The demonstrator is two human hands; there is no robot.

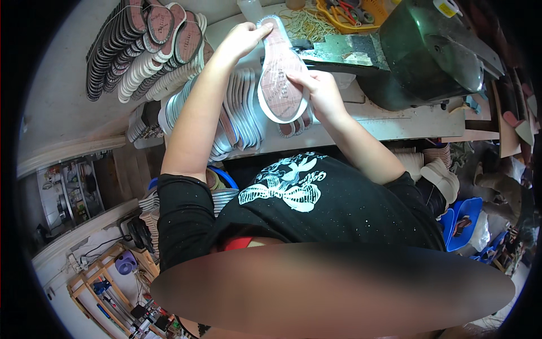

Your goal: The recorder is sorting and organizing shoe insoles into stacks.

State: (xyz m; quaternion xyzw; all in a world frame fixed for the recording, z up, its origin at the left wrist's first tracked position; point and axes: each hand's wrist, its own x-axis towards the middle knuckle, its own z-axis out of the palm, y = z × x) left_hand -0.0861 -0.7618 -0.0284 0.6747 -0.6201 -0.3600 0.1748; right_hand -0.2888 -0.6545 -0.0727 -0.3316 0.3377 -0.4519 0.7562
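A shoe insole with a pinkish-brown patterned face and a white edge is held up over the workbench, its narrow end pointing away from me. My left hand pinches that narrow end, thumb on the patterned face. At the wide end's right edge, my right hand grips the insole with its thumb pressed on the face. The fingers behind the insole are partly hidden. Just left of it, a row of stacked pale insoles stands on the bench. A few more brown insoles lie partly hidden beneath it.
Bundled insoles fan out at the far left. A dark green machine with a flat arm stands right of my hands. Behind are a yellow basket of tools and tangled cord. A blue bin sits lower right.
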